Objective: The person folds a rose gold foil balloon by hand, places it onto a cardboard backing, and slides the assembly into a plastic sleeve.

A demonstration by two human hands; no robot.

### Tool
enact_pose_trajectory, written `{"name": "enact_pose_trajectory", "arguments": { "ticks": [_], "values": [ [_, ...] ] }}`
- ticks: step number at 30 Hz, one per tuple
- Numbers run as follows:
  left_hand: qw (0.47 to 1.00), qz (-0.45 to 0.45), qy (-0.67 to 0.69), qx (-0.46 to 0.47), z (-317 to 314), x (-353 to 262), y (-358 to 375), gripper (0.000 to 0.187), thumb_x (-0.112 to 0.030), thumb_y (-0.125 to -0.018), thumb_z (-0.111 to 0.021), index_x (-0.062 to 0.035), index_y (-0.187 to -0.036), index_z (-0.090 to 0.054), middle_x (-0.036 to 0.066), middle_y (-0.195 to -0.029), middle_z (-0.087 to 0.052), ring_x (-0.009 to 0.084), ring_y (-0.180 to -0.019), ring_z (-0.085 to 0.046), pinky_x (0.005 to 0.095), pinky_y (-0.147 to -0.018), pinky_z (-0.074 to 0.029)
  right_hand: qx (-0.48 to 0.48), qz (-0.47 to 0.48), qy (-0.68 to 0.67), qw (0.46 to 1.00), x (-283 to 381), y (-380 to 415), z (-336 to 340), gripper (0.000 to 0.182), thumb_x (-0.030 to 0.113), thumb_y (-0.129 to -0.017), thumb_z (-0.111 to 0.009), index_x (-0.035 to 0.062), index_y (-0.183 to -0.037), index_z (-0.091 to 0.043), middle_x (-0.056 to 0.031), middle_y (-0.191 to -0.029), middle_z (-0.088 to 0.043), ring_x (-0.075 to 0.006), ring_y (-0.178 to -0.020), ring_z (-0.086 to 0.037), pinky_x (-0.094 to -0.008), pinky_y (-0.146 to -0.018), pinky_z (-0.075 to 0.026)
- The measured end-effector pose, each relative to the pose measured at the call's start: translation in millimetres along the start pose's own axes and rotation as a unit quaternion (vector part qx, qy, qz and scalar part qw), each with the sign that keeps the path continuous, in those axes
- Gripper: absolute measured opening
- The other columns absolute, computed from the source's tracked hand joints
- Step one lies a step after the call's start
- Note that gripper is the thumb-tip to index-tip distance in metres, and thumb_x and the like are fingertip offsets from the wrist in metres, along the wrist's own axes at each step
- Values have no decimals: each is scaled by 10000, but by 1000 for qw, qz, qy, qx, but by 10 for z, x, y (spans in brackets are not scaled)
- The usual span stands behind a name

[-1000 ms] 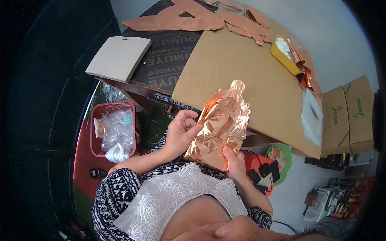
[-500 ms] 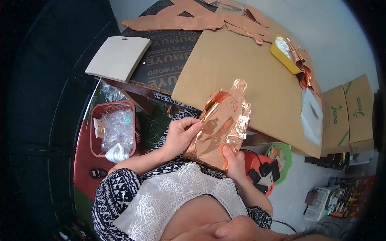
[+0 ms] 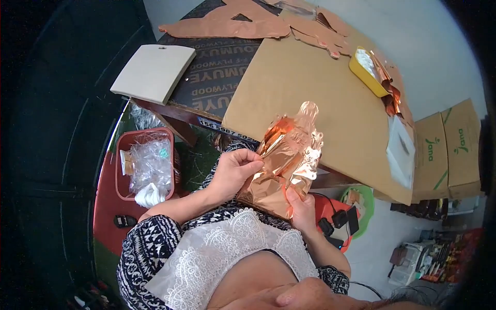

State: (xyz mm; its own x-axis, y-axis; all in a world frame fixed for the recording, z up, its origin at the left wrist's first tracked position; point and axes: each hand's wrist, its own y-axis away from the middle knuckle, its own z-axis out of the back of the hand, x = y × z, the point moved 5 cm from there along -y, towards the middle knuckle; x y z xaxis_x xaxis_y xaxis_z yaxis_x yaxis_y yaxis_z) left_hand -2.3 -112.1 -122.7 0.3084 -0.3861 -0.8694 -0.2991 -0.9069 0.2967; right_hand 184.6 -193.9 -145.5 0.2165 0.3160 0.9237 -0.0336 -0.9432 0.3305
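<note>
A crinkled sheet of copper-coloured foil (image 3: 281,173), shiny and folded, is held over my lap at the table's front edge. My left hand (image 3: 236,173) pinches its left edge between thumb and fingers. Lower on the right side, my right hand (image 3: 300,207) grips the foil with the thumb on top; its other fingers are mostly hidden beneath. The foil's narrow, crumpled far end overlaps the brown cardboard sheet (image 3: 320,98) on the table.
Copper-covered cut-out shapes (image 3: 227,23) lie at the back. A yellow tray (image 3: 368,80) with white stuff sits at the right, a stack of pale boards (image 3: 153,72) at the left. Below are a red bin (image 3: 120,175) of clear plastic and a green basin (image 3: 370,206). Cartons (image 3: 447,147) stand right.
My left hand has shifted slightly along the foil's left edge, and the foil's folds have changed a little. My right hand keeps its hold.
</note>
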Motion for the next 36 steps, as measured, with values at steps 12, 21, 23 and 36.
{"name": "enact_pose_trajectory", "arguments": {
  "ticks": [12, 21, 23, 36],
  "values": [
    [999, 19, 44, 3, -23, 33, -7, 74, -31, -861, -637, -6, -818, -582, 22, -676, -597, 44, -493, -500, 190, -387, -360, 11, -2, 34, 999, -15, -45, 22, 351, 224, -942, -581, -24, -1188, -611, -3, -980, -625, -58, -825, -553, -200, -716, -444],
    [996, -71, 48, -33, -12, 127, -53, 101, -14, -861, -636, -23, -814, -547, 7, -689, -595, 31, -547, -516, 178, -458, -397, 11, -15, -7, 1000, -83, -64, 59, 215, 190, -931, -590, 19, -1059, -619, -42, -978, -642, -125, -854, -623, -281, -752, -514],
    [996, -79, 34, -39, -19, 118, -48, 114, -17, -865, -634, -25, -817, -532, -2, -686, -585, 28, -548, -511, 179, -456, -393, 14, -14, -34, 999, -36, -50, 2, 290, 204, -940, -579, -8, -1134, -613, -42, -1019, -646, -104, -890, -608, -251, -772, -499],
    [993, -88, 76, 33, -130, 19, 0, 157, -116, -980, -477, 1, -1082, -501, 25, -930, -601, 45, -790, -558, 196, -686, -466, 93, -21, -209, 973, -188, -189, 161, 362, 215, -905, -619, 37, -1203, -515, -84, -1175, -591, -212, -1049, -597, -359, -930, -485]
  ]
}}
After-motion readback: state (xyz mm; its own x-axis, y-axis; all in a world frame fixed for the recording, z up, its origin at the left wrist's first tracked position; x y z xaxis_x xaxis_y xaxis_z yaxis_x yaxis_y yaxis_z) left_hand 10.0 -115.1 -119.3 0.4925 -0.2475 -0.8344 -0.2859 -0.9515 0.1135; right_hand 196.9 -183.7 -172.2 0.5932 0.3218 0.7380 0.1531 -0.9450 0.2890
